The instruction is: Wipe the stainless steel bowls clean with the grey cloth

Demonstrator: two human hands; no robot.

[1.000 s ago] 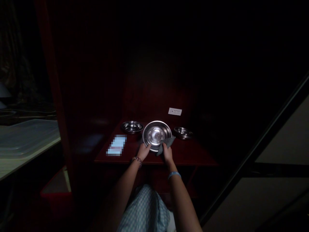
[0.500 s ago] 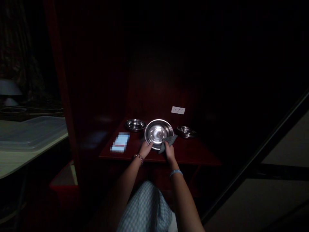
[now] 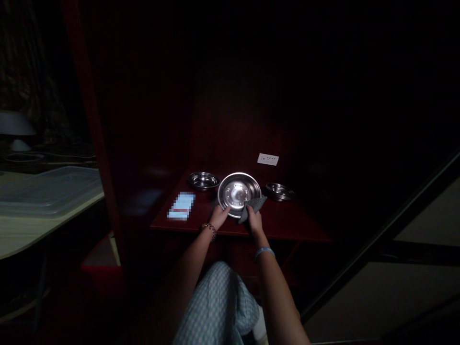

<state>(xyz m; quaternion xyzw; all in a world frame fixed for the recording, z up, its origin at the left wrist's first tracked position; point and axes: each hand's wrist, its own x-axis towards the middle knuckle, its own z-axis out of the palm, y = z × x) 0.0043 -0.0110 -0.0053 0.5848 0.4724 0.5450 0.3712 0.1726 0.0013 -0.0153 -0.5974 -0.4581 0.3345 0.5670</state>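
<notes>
A shiny stainless steel bowl (image 3: 237,191) is held tilted toward me above the dark red desk. My left hand (image 3: 219,218) grips its lower left rim, thumb on the inside and fingers hidden behind. At the lower right rim, my right hand (image 3: 254,220) is closed on a grey cloth (image 3: 253,207), which it presses against the bowl's edge. A second steel bowl (image 3: 203,181) rests on the desk at the back left. To the right sits a low stack of steel bowls (image 3: 280,191).
A blurred-out phone-like screen (image 3: 181,206) lies on the red desk (image 3: 204,224) at the left. A white power socket (image 3: 268,159) is on the back wall. Further left, a clear plastic lid or box (image 3: 53,191) lies on a pale table (image 3: 21,237), near a lamp (image 3: 16,125).
The whole view has shifted slightly, so things appear a little higher and further right. Both hands keep their hold on the bowl and cloth, with little visible movement.
</notes>
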